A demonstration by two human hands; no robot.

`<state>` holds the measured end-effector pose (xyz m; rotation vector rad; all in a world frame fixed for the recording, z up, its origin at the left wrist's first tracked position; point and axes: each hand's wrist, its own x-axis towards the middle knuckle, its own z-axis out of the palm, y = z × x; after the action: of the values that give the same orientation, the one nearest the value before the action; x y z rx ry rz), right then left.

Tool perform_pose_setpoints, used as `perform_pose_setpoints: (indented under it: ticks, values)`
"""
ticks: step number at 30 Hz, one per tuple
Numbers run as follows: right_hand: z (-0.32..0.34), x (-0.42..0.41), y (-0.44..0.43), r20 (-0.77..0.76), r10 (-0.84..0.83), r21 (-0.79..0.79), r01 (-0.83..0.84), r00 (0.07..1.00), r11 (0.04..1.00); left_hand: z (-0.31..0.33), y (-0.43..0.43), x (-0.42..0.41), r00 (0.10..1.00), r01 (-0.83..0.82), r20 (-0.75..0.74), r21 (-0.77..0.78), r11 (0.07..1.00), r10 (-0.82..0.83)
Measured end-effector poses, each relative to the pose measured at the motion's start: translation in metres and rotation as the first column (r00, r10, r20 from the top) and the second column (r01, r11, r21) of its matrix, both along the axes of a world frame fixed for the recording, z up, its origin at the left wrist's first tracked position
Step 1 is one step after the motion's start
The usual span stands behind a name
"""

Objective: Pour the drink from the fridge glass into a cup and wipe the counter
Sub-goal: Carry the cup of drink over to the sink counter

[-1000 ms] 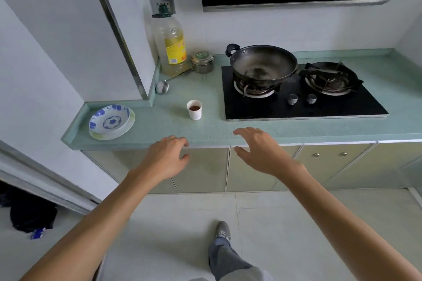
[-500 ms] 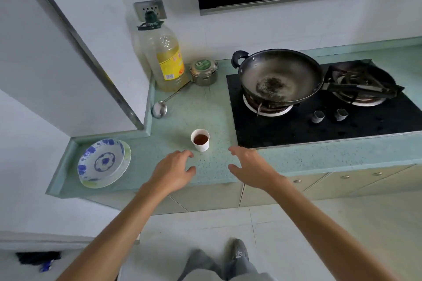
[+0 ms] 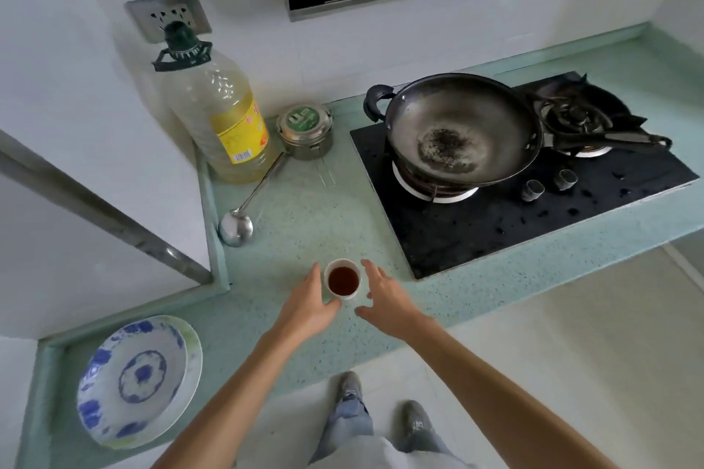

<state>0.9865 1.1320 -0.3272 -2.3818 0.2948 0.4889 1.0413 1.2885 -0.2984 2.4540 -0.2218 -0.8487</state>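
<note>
cup (image 3: 343, 280) sits on the desk (image 3: 312, 225) near the front edge, upright, dark drink most of the way up, so it reads as already filled; no fridge glass and no cloth in view

left hand (image 3: 309, 304) and right hand (image 3: 384, 300) bracket the cup from either side, both spread with nothing in them. left thumb tip looks to be touching or just short of the cup's lower wall, can't tell which; right fingers are just beside the rim, small gap showing. my read: a two-sided approach because the cup is small, light and full, so one hand steadies while the other takes it

edges: cup is close to the desk's front lip, floor and the person's shoes (image 3: 352, 388) directly below, so a knock toward the body spills off the edge. hob (image 3: 495, 217) starts just right of the right hand, its glass corner near the fingers

open room: bare desk behind the cup up to the ladle (image 3: 236, 227), whose handle runs back toward the oil bottle (image 3: 224, 118) and the steel tin (image 3: 304, 131). left of the cup the desk runs clear to the plate stack (image 3: 133, 379) at the far left end, well apart. wall corner and metal trim cut in at left rear. wok (image 3: 463, 129) on the near burner is well clear

best direction for sliding or wiping: left and rearward, not toward the lip
</note>
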Motion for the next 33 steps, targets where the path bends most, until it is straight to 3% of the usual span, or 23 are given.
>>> perform_pose_setpoints:
  ticks: [7,16,22,27,33]
  values:
    - [-0.021,0.021,0.018,0.067,-0.087,-0.042,0.09,0.994,0.995,-0.019,0.001,0.023,0.995,-0.057,-0.089,-0.159,0.986,0.043]
    - [0.007,0.002,-0.015,0.208,-0.236,0.02,0.237,0.949,0.971,-0.004,-0.029,0.034,0.995,-0.097,-0.065,-0.326,0.94,0.08]
    - [0.044,-0.044,-0.059,0.314,-0.379,0.136,0.354,0.87,0.925,0.025,-0.072,0.013,0.949,-0.18,-0.315,-0.462,0.868,0.03]
    - [0.069,-0.103,-0.105,0.381,-0.477,0.195,0.435,0.793,0.879,0.043,-0.127,-0.027,0.805,-0.342,-0.594,-0.439,0.831,0.017]
    - [0.092,-0.195,-0.174,0.448,-0.567,0.225,0.526,0.692,0.82,0.063,-0.203,-0.091,0.687,-0.402,-0.723,-0.463,0.79,-0.075]
